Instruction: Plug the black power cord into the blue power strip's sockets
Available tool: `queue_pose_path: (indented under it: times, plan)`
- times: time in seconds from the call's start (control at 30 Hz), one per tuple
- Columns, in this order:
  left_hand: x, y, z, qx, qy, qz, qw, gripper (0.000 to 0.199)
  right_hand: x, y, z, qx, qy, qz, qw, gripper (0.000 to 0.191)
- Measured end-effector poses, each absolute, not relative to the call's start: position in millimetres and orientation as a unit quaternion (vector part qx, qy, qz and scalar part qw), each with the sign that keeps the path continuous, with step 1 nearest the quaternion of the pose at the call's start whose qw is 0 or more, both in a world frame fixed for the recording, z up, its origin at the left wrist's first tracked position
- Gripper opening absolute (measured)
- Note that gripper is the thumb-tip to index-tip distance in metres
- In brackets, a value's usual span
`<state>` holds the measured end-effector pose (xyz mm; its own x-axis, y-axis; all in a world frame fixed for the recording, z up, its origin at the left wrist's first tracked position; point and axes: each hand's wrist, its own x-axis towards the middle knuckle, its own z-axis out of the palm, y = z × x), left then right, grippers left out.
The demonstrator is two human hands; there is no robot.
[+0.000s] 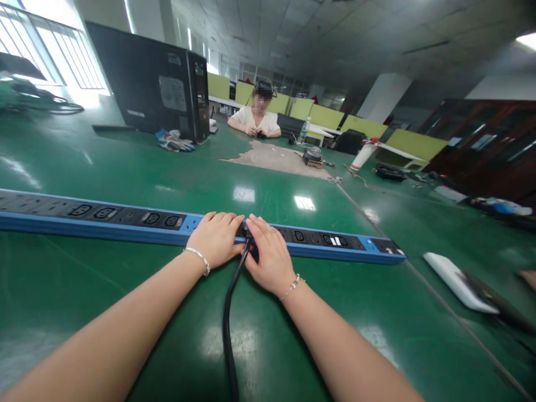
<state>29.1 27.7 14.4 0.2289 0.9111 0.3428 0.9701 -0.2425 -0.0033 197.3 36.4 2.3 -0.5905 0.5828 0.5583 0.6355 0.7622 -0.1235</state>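
Observation:
A long blue power strip (326, 252) with black sockets lies across the green table in front of me. My left hand (215, 239) is wrapped over the strip near its middle, fingers on top and thumb at the front side. My right hand (268, 251) grips the strip just to the right, its fingers curled over the top. Between the two hands a black plug (246, 230) sits at the strip's face, mostly covered by my fingertips. From it a black cable (228, 329) runs down toward me. How far the plug sits in the socket is hidden.
A black computer case (146, 84) stands at the back left, with work gloves (175, 140) beside it. Across the table sits a person (256, 120). A tape roll (312, 156), a bottle (304, 129) and a white device (456, 282) lie farther off.

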Motion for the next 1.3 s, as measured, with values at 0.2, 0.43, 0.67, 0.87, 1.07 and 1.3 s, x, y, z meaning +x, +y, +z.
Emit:
queue_pose_path:
  times: [0.2,0.43,0.67,0.87,1.07,1.3]
  plan:
    - [29.3,28.7,7.8,-0.769,-0.607,-0.169,0.110,0.043,178.8,46.7,5.7,-0.370,-0.860,-0.035,0.350,0.031]
    - [30.8,28.0,7.9,-0.764,-0.607,-0.187,0.118,0.043,170.8,49.6,-0.5,-0.393,-0.842,-0.031,0.368,0.029]
    - [31.2,29.0,7.8,-0.764,-0.604,-0.195,0.118,0.045,175.1,53.4,-2.9,-0.376,-0.846,0.001,0.379,0.031]
    - [31.2,29.1,8.3,-0.759,-0.610,-0.203,0.106,0.057,178.3,55.9,4.2,-0.364,-0.801,0.008,0.475,0.032]
    - [29.6,29.3,7.8,-0.760,-0.613,-0.191,0.099,0.068,222.6,66.3,9.6,-0.418,-0.775,-0.040,0.472,0.033]
    - [27.4,31.5,4.2,-0.763,-0.607,-0.197,0.102,0.070,300.1,88.4,2.2,-0.554,-0.686,-0.005,0.473,0.036]
